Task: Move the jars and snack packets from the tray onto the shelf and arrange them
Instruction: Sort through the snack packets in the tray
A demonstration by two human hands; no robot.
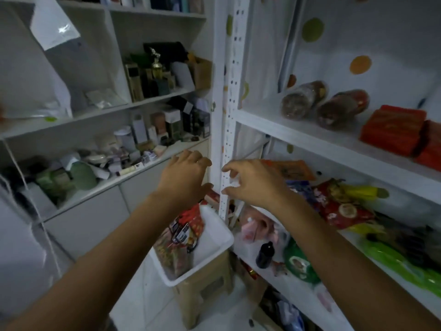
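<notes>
The left hand (186, 174) and right hand (253, 183) hover empty, fingers loosely apart, above the tray (229, 237), where snack packets (186, 231) await moving. Two jars (301, 100) already rest on the shelf (310, 137), up and right of them.

— What can't you make out?
— The jars (301, 99) are blurred, labels unreadable. The red boxes (393, 132) run off the right edge.
— And the tray (216, 231)?
— A forearm hides part of its packets (191, 223). Whether the right hand (253, 182) pinches anything, I can't tell.

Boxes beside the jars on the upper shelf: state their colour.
Red-orange boxes, clearest in head view.
</notes>
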